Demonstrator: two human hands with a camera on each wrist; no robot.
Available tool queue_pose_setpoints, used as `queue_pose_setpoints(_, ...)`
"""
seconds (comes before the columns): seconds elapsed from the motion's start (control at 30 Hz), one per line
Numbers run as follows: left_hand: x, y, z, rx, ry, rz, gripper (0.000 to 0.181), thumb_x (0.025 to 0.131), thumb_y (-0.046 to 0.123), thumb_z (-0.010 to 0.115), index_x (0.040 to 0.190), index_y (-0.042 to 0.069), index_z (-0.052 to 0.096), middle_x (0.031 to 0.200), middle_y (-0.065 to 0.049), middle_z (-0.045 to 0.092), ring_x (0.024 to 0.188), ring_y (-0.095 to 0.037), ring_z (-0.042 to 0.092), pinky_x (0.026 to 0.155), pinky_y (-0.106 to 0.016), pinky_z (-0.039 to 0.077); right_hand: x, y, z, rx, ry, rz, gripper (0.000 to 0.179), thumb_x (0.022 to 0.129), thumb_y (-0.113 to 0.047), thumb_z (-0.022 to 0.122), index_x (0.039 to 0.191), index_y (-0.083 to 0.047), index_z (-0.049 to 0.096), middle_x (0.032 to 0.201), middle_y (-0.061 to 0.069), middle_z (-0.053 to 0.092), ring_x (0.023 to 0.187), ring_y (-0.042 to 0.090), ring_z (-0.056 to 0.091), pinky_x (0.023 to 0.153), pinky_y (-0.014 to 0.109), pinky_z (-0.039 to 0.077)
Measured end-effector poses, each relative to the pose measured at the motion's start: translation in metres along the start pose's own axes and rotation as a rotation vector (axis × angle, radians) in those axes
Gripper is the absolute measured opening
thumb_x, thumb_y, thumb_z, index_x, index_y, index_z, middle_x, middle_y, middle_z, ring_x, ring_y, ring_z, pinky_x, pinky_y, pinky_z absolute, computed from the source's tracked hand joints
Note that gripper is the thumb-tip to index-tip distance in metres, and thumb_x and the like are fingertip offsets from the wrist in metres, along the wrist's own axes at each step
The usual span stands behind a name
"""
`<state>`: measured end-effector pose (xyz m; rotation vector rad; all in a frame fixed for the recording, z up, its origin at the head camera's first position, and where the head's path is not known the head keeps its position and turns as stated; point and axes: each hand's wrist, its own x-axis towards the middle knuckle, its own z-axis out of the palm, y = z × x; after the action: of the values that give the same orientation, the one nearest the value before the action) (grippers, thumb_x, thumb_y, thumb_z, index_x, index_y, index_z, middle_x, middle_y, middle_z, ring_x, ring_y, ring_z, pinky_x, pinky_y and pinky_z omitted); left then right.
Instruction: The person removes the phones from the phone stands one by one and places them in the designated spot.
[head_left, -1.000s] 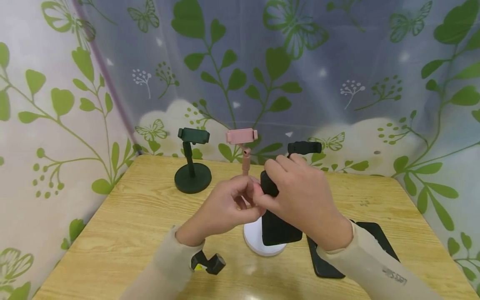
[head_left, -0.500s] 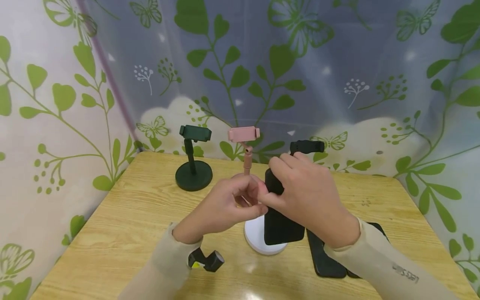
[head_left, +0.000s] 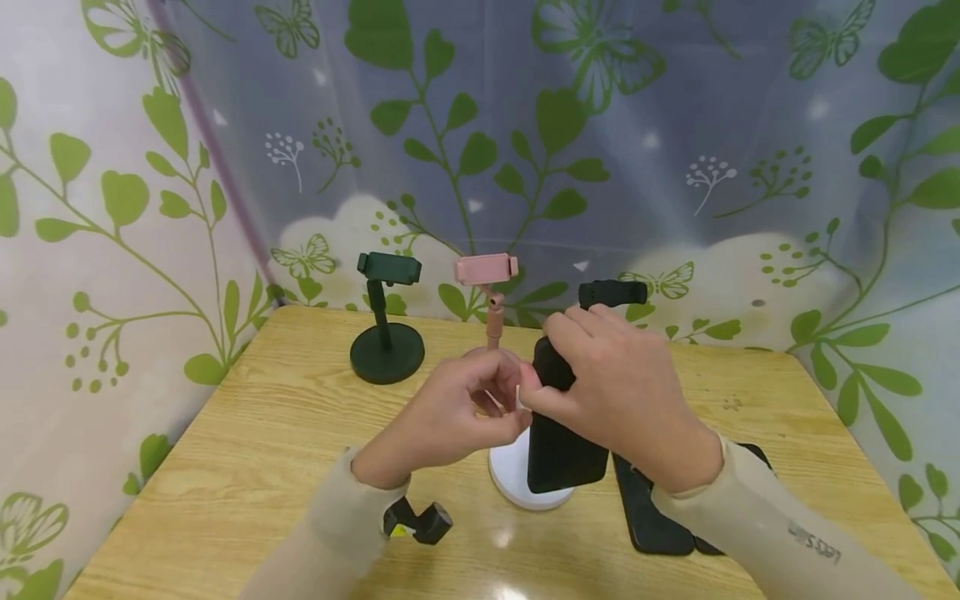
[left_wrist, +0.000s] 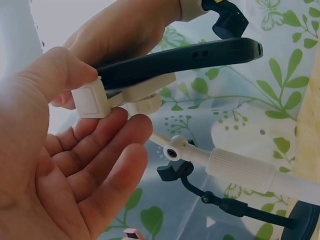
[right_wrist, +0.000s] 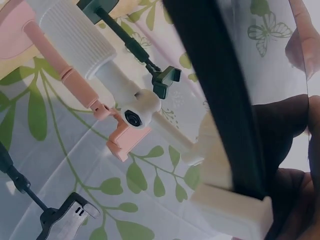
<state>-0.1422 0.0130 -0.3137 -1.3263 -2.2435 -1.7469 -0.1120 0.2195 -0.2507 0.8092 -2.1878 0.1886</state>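
Note:
In the head view a black smartphone (head_left: 566, 457) leans over the round base (head_left: 510, 479) of a white phone stand. My right hand (head_left: 622, 387) grips the phone from above, thumb toward my left hand. My left hand (head_left: 442, 408) holds the stand's clamp. The left wrist view shows its thumb and fingers about the white clamp end (left_wrist: 92, 100), which is drawn out from the clamp body (left_wrist: 150, 87). There the phone (left_wrist: 190, 60) lies along the clamp, one long edge at that end piece. In the right wrist view the phone (right_wrist: 220, 90) meets the clamp end (right_wrist: 230, 207).
Behind stand a dark green phone stand (head_left: 386, 350), a pink phone stand (head_left: 487, 271) and a black one (head_left: 611, 293), partly hidden by my right hand. More black phones (head_left: 652, 517) lie on the wooden table under my right forearm. A patterned curtain (head_left: 480, 125) closes off the back.
The phone and my right hand have shifted slightly to the right. A bit of the white clamp end now shows between the hands. My left hand has stayed nearly in place.

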Motion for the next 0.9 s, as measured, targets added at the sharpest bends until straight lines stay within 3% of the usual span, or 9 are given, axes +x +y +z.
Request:
queue_pose_setpoints(0.27,-0.001,0.002,0.001,-0.024,0.008,-0.021,0.017,0.09,0.001,0.073,0.098,0.015,0.065,0.103,-0.002,0.064,0.086,-0.014,0.067,0.074,-0.034,0.062,-0.003,0.002,-0.001,0.078,0.018,0.027,0.02,0.082,-0.028,0.063,0.076,-0.014,0.05,0.068,-0.004,0.045,0.059,0.017,0.041,0.045,0.027,0.028)
queue_pose_setpoints(0.53,-0.003,0.008,0.006,0.024,0.067,-0.095,0.014,0.091,0.007,0.074,0.096,0.018,0.067,0.105,0.006,0.064,0.098,-0.011,0.065,0.084,-0.033,0.06,-0.004,0.001,0.001,0.085,0.029,0.001,0.022,0.083,-0.029,0.062,0.075,-0.014,0.048,0.066,-0.005,0.042,0.058,0.015,0.037,0.046,0.026,0.025)
queue_pose_setpoints(0.77,-0.003,0.011,0.009,0.013,0.083,-0.11,0.015,0.09,0.005,0.073,0.098,0.017,0.068,0.105,0.003,0.064,0.097,-0.013,0.064,0.084,-0.038,0.061,-0.004,0.001,0.002,0.089,0.038,-0.015,0.02,0.084,-0.028,0.059,0.076,-0.014,0.047,0.067,-0.004,0.043,0.058,0.015,0.037,0.048,0.027,0.027)
queue_pose_setpoints(0.9,-0.003,0.01,0.01,0.023,0.083,-0.115,0.017,0.091,0.006,0.072,0.102,0.018,0.068,0.102,0.003,0.063,0.097,-0.014,0.063,0.083,-0.034,0.061,-0.006,0.001,0.003,0.074,0.047,-0.03,0.023,0.086,-0.031,0.055,0.077,-0.012,0.048,0.067,-0.003,0.044,0.058,0.016,0.035,0.048,0.027,0.027)
